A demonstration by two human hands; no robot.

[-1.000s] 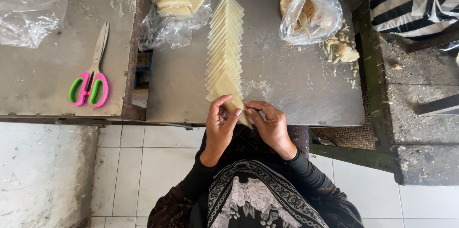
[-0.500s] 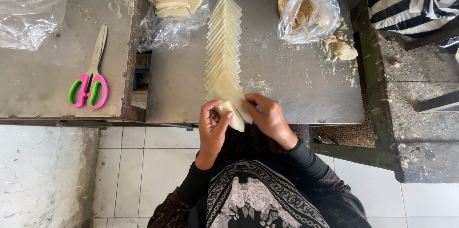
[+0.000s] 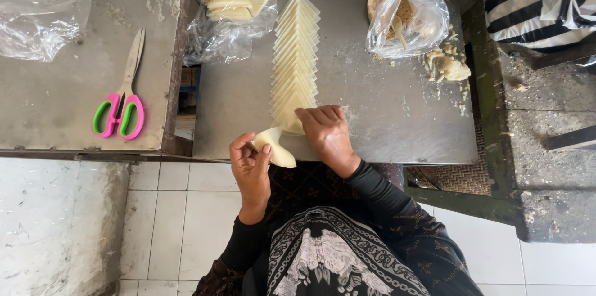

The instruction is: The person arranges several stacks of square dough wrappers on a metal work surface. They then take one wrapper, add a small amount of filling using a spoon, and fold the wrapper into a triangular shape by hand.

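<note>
Scissors [image 3: 121, 103] left of wrapper row [image 3: 295, 54]

A pale folded dough wrapper [image 3: 275, 149] sits pinched at the tray's near edge, beside the overlapping wrapper row [image 3: 295, 60].
</note>
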